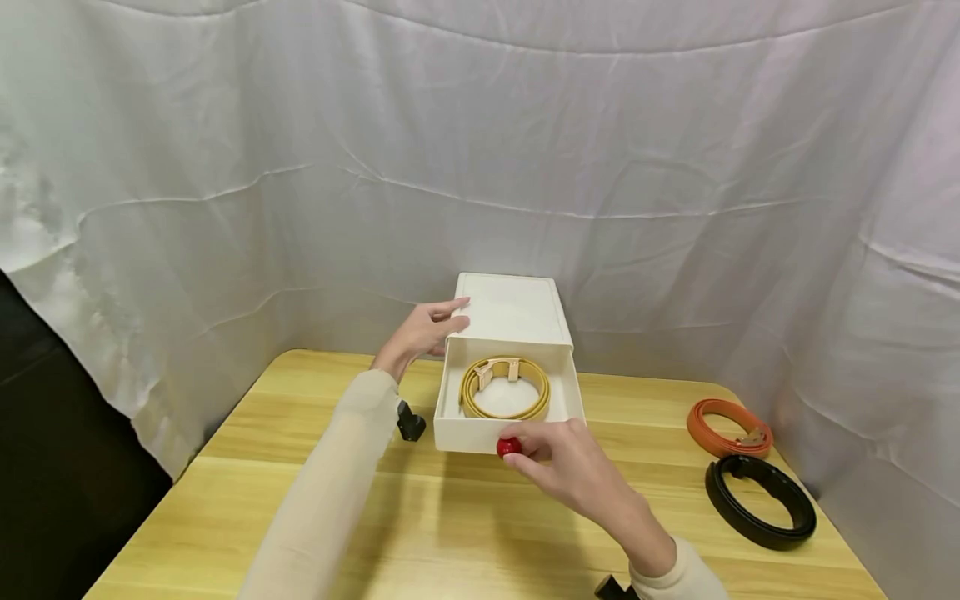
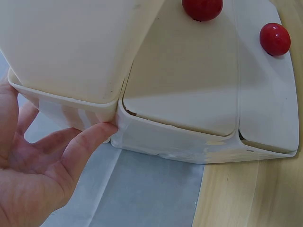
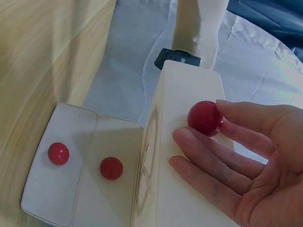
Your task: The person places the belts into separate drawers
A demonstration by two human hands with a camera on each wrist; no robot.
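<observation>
A: Our left hand (image 1: 422,332) rests with straight, relaxed fingers against the upper left edge of the white drawer cabinet (image 1: 510,308), steadying it without curling round anything. Our right hand (image 1: 570,471) has its fingertips on the red knob (image 1: 508,447) of the top drawer (image 1: 510,432); the thumb touches the knob, but we cannot tell whether it is truly pinched.

B: And where is the yellow belt (image 1: 505,398)?

A: Coiled flat inside that top drawer, which stands pulled out toward us over the desk (image 1: 450,517). The wrist views show 2 lower drawers, each with its own red knob (image 3: 58,153), both closed.

B: What do we judge could go wrong?

A: 3 things. The fingertip contact on the round knob looks light, so it may slip. The drawer is far out, so a further pull could bring it off the cabinet and tip the belt out. A hard push could slide the whole cabinet back against the left hand's open palm.

B: Other items?

A: An orange belt (image 1: 729,427) and a black belt (image 1: 761,500) lie coiled at the desk's right, well apart.
</observation>
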